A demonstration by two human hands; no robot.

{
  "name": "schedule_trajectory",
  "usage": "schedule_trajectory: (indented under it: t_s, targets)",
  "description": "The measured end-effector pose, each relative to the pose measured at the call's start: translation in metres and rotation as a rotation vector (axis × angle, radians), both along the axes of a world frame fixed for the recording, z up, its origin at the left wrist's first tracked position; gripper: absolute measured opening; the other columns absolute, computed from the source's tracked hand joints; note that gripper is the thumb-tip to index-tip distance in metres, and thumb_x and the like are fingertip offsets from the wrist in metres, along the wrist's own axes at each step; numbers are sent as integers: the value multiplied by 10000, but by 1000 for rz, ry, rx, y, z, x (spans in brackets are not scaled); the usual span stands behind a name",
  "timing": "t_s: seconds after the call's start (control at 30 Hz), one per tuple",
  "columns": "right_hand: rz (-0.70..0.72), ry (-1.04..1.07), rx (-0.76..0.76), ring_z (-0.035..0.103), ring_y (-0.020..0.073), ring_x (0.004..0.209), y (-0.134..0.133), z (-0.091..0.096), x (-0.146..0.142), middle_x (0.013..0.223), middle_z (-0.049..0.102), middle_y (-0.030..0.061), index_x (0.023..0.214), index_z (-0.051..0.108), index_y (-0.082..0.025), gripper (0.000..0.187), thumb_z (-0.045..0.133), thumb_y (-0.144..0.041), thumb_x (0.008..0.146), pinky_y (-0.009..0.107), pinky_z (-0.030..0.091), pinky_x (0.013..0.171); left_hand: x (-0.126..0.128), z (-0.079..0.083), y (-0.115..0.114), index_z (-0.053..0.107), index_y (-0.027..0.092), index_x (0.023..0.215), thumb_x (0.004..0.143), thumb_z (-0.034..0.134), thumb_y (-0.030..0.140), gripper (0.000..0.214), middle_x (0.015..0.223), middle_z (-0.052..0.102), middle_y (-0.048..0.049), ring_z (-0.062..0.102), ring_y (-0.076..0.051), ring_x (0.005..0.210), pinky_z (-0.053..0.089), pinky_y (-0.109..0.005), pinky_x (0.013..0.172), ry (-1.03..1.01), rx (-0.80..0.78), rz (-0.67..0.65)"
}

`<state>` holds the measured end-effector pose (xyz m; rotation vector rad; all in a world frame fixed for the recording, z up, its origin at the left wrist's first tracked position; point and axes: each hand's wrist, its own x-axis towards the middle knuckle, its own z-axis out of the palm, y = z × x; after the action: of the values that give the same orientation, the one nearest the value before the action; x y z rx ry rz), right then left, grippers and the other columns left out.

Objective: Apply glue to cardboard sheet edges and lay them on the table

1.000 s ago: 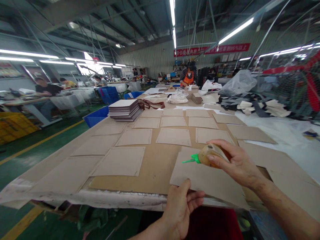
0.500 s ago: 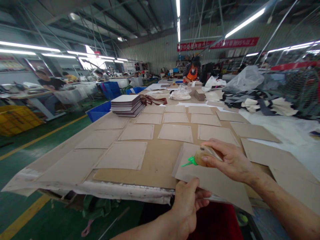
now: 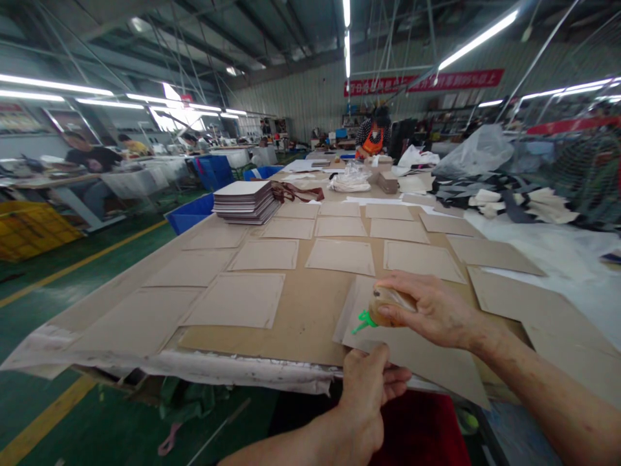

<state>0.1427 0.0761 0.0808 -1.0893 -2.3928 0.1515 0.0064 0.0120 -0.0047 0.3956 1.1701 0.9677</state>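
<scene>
One glue bottle (image 3: 380, 304); one board stack (image 3: 245, 202)

Ceiling: dark metal trusses (image 3: 204, 39) carry long fluorescent tubes (image 3: 346, 32) that run towards the far end.
Far wall: pale corrugated panels (image 3: 301, 110), with a red banner (image 3: 422, 83) high up.
Floor: green (image 3: 97, 414), marked with yellow lines (image 3: 77, 264) on the left.
Middle: a long brown-topped table (image 3: 310, 317) stretches from near to far.
Left: other tables (image 3: 58, 188) with people seated at them, yellow crates (image 3: 29, 233) at the far left, blue bins (image 3: 191, 213) just beside the long table.
Right: a clear plastic bag (image 3: 473, 152) and heaps of pale and dark offcuts (image 3: 509, 200) lie on a white-covered surface (image 3: 543, 252).
Far end: a person in an orange vest (image 3: 372, 139).
Light: bright glare from windows (image 3: 177, 123) at the far left.
</scene>
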Motion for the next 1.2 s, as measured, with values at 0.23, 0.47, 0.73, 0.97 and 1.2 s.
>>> schedule_trajectory:
  t_s: [0.23,0.47,0.73,0.97,1.2]
  targets:
    - [67,-2,-76,559,236,975,-2,11,-13,1067,609,62,1109,595,-202,314,516,-430,909,321,443,787,2,1,-1,467,145,837,787,573,246,154,745,606,-48,667,-171,639,498,-214,528,14,1,10]
    - [54,-3,-148,563,224,930,3,15,-19,1039,610,44,1080,607,-209,279,528,-406,899,292,431,722,2,1,-3,472,145,853,791,578,263,170,753,610,-44,667,-169,645,501,-215,533,4,2,14]
    - [42,-37,-85,574,205,884,9,15,-19,984,627,15,1067,607,-208,250,535,-375,894,289,414,728,2,2,-2,485,146,848,794,575,245,144,744,626,-41,657,-149,614,488,-205,516,8,11,8]
    - [-118,-102,-10,587,235,875,35,9,-2,1005,643,41,1063,624,-181,316,519,-406,869,310,420,742,0,1,-1,491,134,856,800,576,264,165,758,626,-49,659,-155,621,488,-205,507,3,-6,2]
    - [-239,-102,-2,593,247,851,57,6,14,951,655,35,1018,643,-199,294,525,-427,872,317,422,723,0,9,-1,580,91,864,822,528,255,177,778,656,-91,661,-147,626,469,-175,476,34,5,-54]
